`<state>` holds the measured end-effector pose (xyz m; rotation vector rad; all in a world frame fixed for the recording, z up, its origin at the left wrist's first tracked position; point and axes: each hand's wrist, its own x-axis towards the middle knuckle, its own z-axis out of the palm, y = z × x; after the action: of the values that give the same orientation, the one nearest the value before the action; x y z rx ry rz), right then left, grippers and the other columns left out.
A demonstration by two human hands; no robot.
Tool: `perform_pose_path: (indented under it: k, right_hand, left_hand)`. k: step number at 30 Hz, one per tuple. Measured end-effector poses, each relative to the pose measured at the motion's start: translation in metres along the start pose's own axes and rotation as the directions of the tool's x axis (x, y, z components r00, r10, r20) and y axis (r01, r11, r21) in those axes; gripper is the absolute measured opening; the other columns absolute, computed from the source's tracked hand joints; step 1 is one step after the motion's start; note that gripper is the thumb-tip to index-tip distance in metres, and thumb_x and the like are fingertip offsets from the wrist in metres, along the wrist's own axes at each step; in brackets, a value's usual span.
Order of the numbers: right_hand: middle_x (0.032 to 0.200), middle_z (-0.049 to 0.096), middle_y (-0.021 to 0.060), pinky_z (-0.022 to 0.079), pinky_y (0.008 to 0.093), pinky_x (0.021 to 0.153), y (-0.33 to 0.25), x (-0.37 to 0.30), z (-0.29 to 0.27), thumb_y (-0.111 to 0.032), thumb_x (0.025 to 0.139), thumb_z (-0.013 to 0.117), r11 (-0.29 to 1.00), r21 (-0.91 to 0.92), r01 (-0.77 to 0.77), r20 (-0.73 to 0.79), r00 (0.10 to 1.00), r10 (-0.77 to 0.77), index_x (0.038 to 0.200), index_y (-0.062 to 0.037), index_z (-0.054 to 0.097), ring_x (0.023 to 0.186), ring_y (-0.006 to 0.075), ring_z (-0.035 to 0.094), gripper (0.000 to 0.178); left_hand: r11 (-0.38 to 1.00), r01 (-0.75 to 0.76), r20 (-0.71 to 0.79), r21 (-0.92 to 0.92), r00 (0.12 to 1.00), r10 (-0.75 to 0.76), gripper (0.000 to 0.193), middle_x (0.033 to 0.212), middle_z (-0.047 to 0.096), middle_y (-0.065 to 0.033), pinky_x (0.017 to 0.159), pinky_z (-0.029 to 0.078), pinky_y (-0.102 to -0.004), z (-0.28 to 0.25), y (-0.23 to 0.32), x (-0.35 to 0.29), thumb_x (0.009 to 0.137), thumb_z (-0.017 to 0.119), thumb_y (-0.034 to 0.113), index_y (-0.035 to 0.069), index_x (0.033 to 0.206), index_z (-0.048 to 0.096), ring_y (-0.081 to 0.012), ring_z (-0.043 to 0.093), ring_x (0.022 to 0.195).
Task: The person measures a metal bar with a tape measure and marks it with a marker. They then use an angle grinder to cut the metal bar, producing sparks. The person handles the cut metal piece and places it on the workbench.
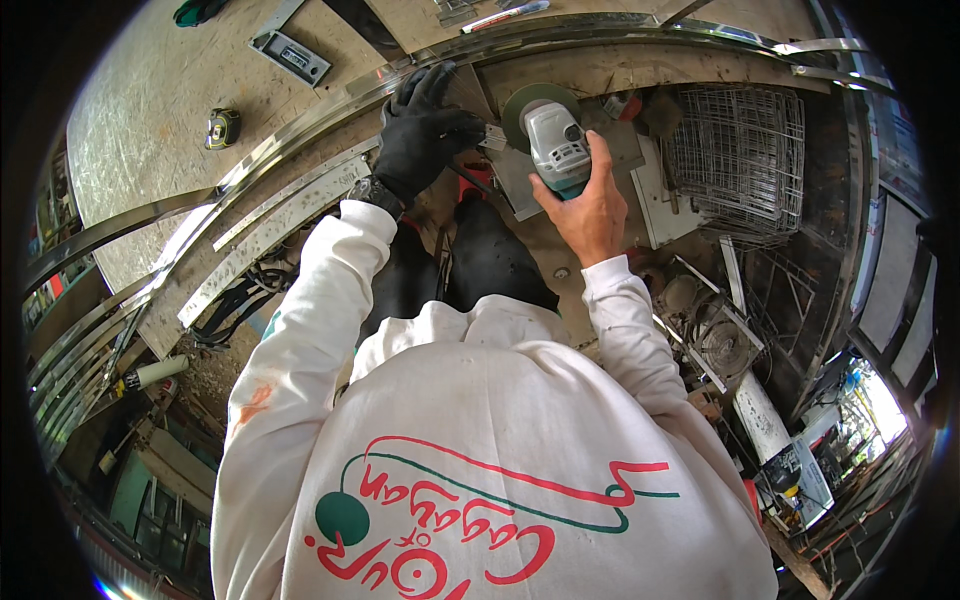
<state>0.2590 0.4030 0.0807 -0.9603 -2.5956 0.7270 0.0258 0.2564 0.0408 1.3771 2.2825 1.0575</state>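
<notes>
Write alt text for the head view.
A person's bare right hand holds an angle grinder; the black-gloved left hand is at long shiny metal strips along a worktable. A tape measure and a marker lie on it.

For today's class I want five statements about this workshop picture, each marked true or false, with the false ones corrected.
1. The right hand grips an angle grinder. True.
2. A tape measure lies left of the left hand. True.
3. Both hands wear gloves. False: only the left wears a black glove; the right is bare.
4. The wire panels lie left of both hands. False: they lie to the right.
5. Both sleeves are white. True.
</notes>
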Motion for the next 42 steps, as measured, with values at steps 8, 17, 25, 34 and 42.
perform_pose_path:
  k: [8,17,25,34,42]
  right_hand:
    - [0.134,0.067,0.0219,0.062,0.0463,0.089,0.001,0.005,-0.001,-0.04,0.078,0.09,0.999,0.025,-0.034,-0.003,0.999,0.034,0.154,-0.0087,0.039,0.111,0.0397,0.072,0.096]
    - [0.131,0.067,0.0252,0.059,0.0486,0.091,0.007,0.01,-0.002,-0.039,0.079,0.09,0.987,0.113,-0.113,-0.007,0.993,0.115,0.151,-0.0085,0.039,0.112,0.0439,0.071,0.093]
    - [0.124,0.068,0.028,0.056,0.0508,0.093,0.017,-0.01,-0.025,-0.041,0.08,0.091,0.922,0.289,-0.259,0.148,0.963,0.224,0.146,-0.0081,0.041,0.11,0.0467,0.069,0.09]
    - [0.122,0.069,0.0249,0.055,0.0458,0.095,0.018,-0.03,-0.043,-0.041,0.081,0.092,0.89,0.301,-0.343,0.316,0.916,0.247,0.147,-0.008,0.042,0.108,0.0377,0.071,0.09]
    - [0.127,0.068,0.0278,0.057,0.0518,0.09,0.019,-0.034,-0.041,-0.046,0.079,0.091,0.896,0.291,-0.335,0.326,0.915,0.236,0.149,-0.0114,0.04,0.112,0.0484,0.07,0.093]
  left_hand:
    - [0.999,-0.037,-0.006,0.033,0.999,0.037,0.026,0.16,0.051,-0.0112,0.121,0.035,-0.0487,-0.001,0.0,0.002,0.078,0.087,0.025,0.026,0.104,0.085,-0.0377,0.042,0.148]
    - [0.995,-0.018,-0.028,0.101,0.999,0.021,0.021,0.155,0.055,-0.0076,0.12,0.033,-0.0526,0.0,0.008,-0.003,0.078,0.088,0.032,0.027,0.098,0.085,-0.0348,0.042,0.148]
    - [0.979,0.092,-0.116,0.184,0.991,-0.071,0.033,0.145,0.058,-0.0057,0.116,0.037,-0.0517,0.016,0.018,-0.025,0.082,0.086,0.034,0.028,0.114,0.082,-0.0337,0.047,0.142]
    - [0.966,0.018,-0.058,0.259,0.998,-0.003,0.04,0.144,0.059,-0.0035,0.113,0.042,-0.0488,0.009,0.018,-0.027,0.084,0.086,0.036,0.028,0.123,0.079,-0.0327,0.052,0.136]
    - [0.954,0.016,-0.043,0.301,0.999,-0.003,0.035,0.136,0.063,-0.0028,0.105,0.049,-0.0478,0.017,0.019,-0.037,0.084,0.085,0.037,0.027,0.118,0.081,-0.0313,0.058,0.129]
